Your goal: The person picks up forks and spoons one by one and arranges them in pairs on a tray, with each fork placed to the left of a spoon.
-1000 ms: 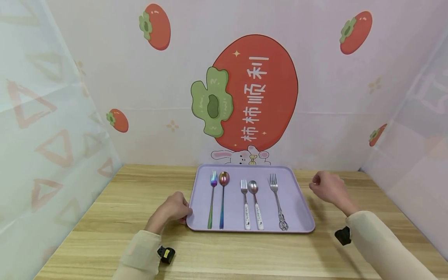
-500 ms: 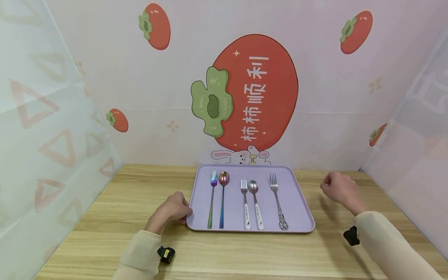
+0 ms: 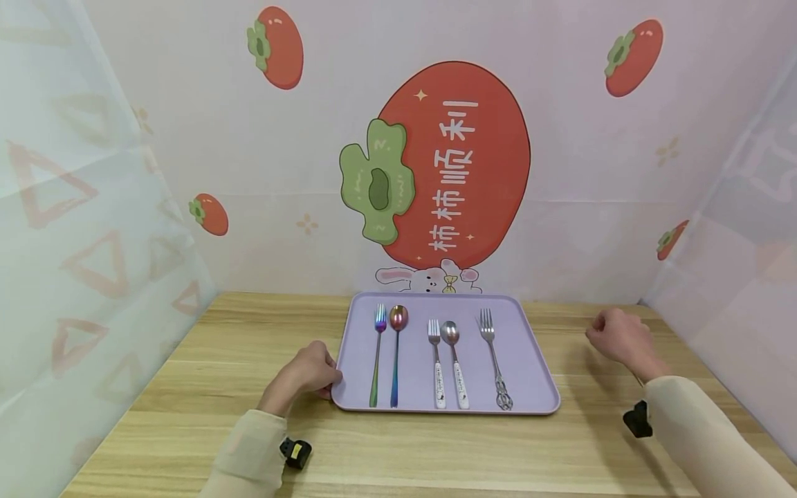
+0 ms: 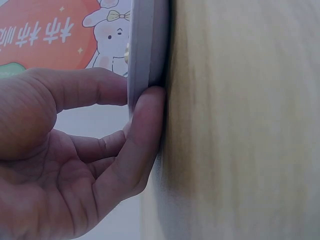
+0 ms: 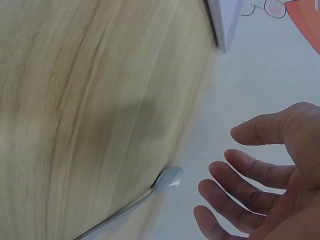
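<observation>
A lilac tray (image 3: pixel 411 394) lies on the wooden table. My left hand (image 3: pixel 311 370) pinches its left rim; in the left wrist view, the thumb (image 4: pixel 95 90) is at the rim and a finger (image 4: pixel 147 115) reaches under it. On the tray, left to right, lie a rainbow fork (image 3: pixel 376 353), a rainbow spoon (image 3: pixel 396 349), a small fork (image 3: pixel 438 380) and a small spoon (image 3: pixel 459 380) with white patterned handles, and an ornate silver fork (image 3: pixel 496 356). My right hand (image 3: pixel 623 340) hovers right of the tray, fingers loosely bent, holding nothing. A silver spoon (image 5: pixel 168 180) lies near it in the right wrist view.
Wood-grain table (image 3: pixel 473 456) surrounds the tray. A backdrop (image 3: pixel 573 228) printed with persimmons rises behind it, and pale side panels (image 3: pixel 93 207) stand left and right. Each wrist carries a small black camera (image 3: pixel 295 453).
My right hand has moved to the right, farther from the tray. The left hand, the tray and its cutlery have stayed in place.
</observation>
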`<state>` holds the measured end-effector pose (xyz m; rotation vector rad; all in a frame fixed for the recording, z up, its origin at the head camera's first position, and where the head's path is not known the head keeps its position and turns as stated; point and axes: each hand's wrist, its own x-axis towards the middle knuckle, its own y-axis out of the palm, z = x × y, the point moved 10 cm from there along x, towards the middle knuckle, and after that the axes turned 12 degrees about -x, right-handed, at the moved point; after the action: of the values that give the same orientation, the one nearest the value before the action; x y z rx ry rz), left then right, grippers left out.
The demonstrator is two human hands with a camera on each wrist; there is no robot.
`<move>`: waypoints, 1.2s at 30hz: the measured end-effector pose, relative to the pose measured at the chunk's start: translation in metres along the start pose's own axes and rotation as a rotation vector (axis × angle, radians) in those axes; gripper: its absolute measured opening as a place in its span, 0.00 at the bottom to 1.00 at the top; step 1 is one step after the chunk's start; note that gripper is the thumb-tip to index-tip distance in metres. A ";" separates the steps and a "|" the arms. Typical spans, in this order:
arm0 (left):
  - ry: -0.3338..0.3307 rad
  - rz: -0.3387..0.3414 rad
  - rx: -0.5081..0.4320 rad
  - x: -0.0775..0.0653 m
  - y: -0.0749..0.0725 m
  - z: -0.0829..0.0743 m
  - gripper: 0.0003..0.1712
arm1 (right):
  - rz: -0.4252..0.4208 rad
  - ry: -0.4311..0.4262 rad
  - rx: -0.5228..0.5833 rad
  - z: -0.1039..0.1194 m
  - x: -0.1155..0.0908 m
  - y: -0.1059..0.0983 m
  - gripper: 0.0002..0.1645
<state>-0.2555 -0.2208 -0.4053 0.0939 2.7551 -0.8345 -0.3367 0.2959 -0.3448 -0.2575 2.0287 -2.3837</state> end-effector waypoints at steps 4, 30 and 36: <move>-0.005 -0.002 -0.008 0.001 0.000 0.001 0.08 | -0.011 0.006 -0.001 -0.007 -0.001 0.000 0.23; 0.020 -0.014 -0.013 0.000 -0.001 0.000 0.15 | 0.091 0.085 -0.014 -0.048 -0.008 0.008 0.35; 0.023 -0.013 -0.008 -0.001 -0.001 -0.001 0.14 | 0.132 0.106 -0.018 -0.054 -0.009 0.012 0.32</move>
<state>-0.2551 -0.2207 -0.4041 0.0848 2.7836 -0.8306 -0.3362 0.3476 -0.3655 0.0031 2.0396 -2.3477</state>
